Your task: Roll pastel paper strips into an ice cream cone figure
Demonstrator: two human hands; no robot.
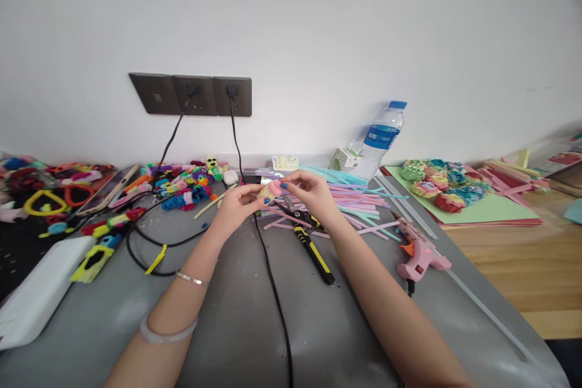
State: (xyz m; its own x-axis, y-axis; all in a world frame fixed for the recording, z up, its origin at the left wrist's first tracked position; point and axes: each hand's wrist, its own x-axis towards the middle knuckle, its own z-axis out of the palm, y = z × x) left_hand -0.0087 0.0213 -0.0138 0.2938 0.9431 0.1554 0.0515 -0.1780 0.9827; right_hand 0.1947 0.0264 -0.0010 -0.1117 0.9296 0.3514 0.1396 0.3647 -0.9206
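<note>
Pink and pale yellow, a small flower-like piece (271,189) is pinched between the fingertips of both the left hand (239,201) and the right hand (313,191) in the head view, raised above the grey table (218,321). Under the right hand lie pliers (313,254) with yellow and black handles, beside a heap of pastel strips (364,199). Farther right rest a pink glue gun (421,259) and, past it, crinkled flowers (450,203) on green paper (491,211). Near the wall stands a clear bottle (382,136) with a blue cap.

Blue nail polish (284,185) is being worn on both hands (235,207) (313,193). A silvery bracelet (191,279) and pale bangle (168,337) are being worn on the left forearm (180,306).
</note>
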